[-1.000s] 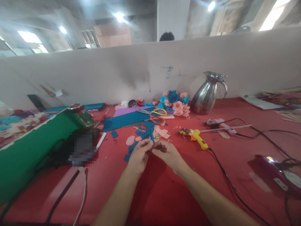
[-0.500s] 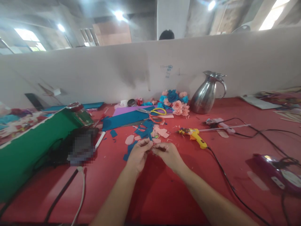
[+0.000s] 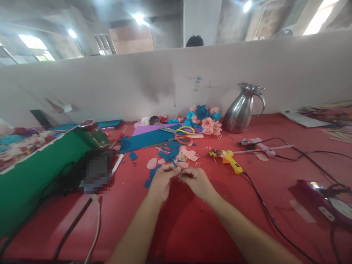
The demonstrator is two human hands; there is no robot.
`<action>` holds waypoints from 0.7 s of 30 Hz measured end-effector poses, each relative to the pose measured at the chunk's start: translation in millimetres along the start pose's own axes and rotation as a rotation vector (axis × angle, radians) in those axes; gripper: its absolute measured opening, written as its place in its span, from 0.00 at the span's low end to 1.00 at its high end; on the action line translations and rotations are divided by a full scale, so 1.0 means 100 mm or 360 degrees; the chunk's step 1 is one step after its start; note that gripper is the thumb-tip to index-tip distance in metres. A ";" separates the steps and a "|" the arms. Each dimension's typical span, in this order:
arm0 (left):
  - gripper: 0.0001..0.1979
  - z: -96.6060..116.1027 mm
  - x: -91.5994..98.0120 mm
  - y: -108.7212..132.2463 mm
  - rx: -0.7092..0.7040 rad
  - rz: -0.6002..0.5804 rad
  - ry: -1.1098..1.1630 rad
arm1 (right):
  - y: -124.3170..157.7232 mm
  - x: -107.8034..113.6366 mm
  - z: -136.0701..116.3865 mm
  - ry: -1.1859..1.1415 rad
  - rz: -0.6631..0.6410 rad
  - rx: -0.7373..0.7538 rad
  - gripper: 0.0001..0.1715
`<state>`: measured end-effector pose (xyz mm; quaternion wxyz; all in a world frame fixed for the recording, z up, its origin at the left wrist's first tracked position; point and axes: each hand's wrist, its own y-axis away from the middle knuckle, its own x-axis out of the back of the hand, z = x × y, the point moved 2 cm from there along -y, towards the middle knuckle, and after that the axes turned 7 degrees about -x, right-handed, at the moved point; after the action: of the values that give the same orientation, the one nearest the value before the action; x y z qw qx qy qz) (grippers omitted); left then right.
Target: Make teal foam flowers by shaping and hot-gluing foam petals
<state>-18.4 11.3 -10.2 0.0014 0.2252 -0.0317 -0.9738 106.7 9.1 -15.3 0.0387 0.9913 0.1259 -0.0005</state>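
Observation:
My left hand [image 3: 162, 182] pinches a narrow piece of blue paper [image 3: 173, 161] between thumb and fingers, its tip pointing up and away from me. Right beside it, my right hand [image 3: 198, 182] is closed in a pinch, its fingertips nearly meeting the left thumb; what they grip is too small to make out. Beyond the hands lie blue paper scraps [image 3: 173, 147] and pink paper scraps [image 3: 191, 155]. Yellow-handled scissors [image 3: 187, 129] and red-handled scissors [image 3: 183, 139] rest behind them, by a blue paper sheet [image 3: 145, 140].
To the right lies a yellow glue gun [image 3: 233, 163] with a trailing cord. A metal jug [image 3: 239, 112] stands near the partition, beside pink and blue paper flowers [image 3: 208, 122]. A green board [image 3: 41, 172], a lidded jar [image 3: 95, 134] and a dark bag [image 3: 74, 172] occupy the left.
The blue paper piece has tilted to the left and lower in my left hand's pinch. Both hands stay almost in place, with slight finger movement.

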 end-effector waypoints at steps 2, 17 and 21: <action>0.12 0.02 -0.01 0.01 -0.0006 0.0005 -0.0013 | 0.00 0.00 0.00 -0.0017 -0.0006 0.0001 0.07; 0.11 0.05 -0.01 0.02 -0.0077 0.0024 -0.0184 | -0.01 0.01 0.05 -0.0023 -0.0092 -0.0070 0.07; 0.11 0.03 0.01 0.01 -0.0113 0.0108 -0.0226 | -0.03 0.01 0.10 0.0103 -0.0092 0.0027 0.10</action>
<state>-21.2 10.4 -7.9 0.0402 0.1542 -0.0047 -0.9872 106.4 11.6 -25.4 0.0263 0.9870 0.1558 0.0293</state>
